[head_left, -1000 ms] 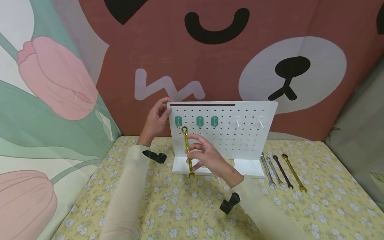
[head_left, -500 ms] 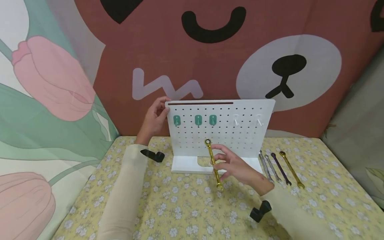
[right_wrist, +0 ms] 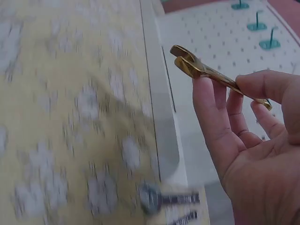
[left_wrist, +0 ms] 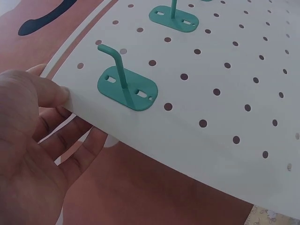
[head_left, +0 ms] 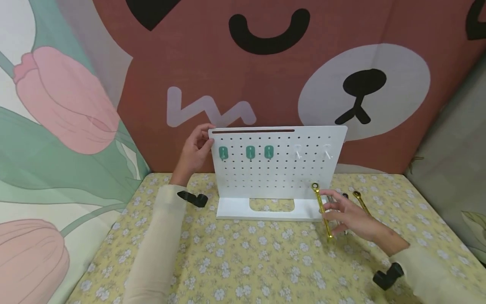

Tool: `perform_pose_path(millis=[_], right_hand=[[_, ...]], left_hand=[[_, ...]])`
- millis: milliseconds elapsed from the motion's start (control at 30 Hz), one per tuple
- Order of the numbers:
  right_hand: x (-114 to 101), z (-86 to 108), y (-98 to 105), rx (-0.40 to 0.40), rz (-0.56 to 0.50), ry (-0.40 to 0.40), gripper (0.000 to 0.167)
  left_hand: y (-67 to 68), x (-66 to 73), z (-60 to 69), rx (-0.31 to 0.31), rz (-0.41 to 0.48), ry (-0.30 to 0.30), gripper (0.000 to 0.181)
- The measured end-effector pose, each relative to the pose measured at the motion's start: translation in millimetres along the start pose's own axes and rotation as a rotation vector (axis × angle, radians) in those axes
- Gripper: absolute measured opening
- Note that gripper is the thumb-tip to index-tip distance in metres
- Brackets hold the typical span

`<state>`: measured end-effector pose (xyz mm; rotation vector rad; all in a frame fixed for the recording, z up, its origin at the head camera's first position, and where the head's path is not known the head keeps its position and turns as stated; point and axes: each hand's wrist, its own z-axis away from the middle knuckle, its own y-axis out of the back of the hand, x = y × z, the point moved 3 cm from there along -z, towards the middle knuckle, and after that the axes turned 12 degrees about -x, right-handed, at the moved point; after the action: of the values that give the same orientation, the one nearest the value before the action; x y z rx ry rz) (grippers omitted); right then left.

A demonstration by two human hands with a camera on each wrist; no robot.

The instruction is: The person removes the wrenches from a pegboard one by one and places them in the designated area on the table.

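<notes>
My left hand grips the upper left corner of a white pegboard, thumb in front and fingers behind, as the left wrist view shows. My right hand pinches a gold combination wrench between thumb and fingertips. The wrench stands nearly upright in front of the board's lower right, ring end up. In the right wrist view its open end faces the camera. Three green hooks sit on the board's upper part, and two clear hooks are farther right.
Right of the board, another gold wrench lies on the flowered tablecloth. A dark wrench and silver ones are mostly hidden behind my right hand. A patterned cloth backdrop hangs close behind the board.
My right hand has carried the gold wrench rightward, from the board's left side to its lower right, and a little downward. My left hand keeps its hold on the corner.
</notes>
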<state>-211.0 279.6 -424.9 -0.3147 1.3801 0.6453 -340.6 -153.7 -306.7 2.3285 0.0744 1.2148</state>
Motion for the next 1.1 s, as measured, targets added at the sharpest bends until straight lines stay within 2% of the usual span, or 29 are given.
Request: perform_pose_path(millis=[200, 300, 467, 600, 867, 967, 1100], right_hand=[[11, 17.1, 43, 0.021, 0.025, -0.076, 0.067], [21, 24.4, 66, 0.034, 0.026, -0.114, 0.065], [34, 38.8, 95, 0.103, 0.080, -0.164, 0.064], [39, 45.8, 110, 0.150, 0.123, -0.217, 0.071], [47, 58.7, 129, 0.153, 0.202, -0.322, 0.072], [49, 63.8, 134, 0.138, 0.237, -0.360, 0.072], [49, 67.7, 140, 0.124, 0.273, -0.401, 0.069]], left_hand=[[-0.7, 24.9, 7.4, 0.002, 0.002, 0.010, 0.033], [-0.5, 29.3, 9.5, 0.005, 0.001, 0.011, 0.034], [-0.5, 27.0, 10.2, -0.008, 0.000, 0.009, 0.037], [0.0, 27.4, 8.8, -0.011, -0.002, -0.009, 0.037], [-1.0, 31.4, 6.7, -0.016, -0.023, -0.030, 0.039], [-1.7, 26.4, 5.8, -0.016, -0.022, -0.028, 0.041], [-1.6, 8.9, 3.2, -0.008, -0.021, -0.020, 0.043]])
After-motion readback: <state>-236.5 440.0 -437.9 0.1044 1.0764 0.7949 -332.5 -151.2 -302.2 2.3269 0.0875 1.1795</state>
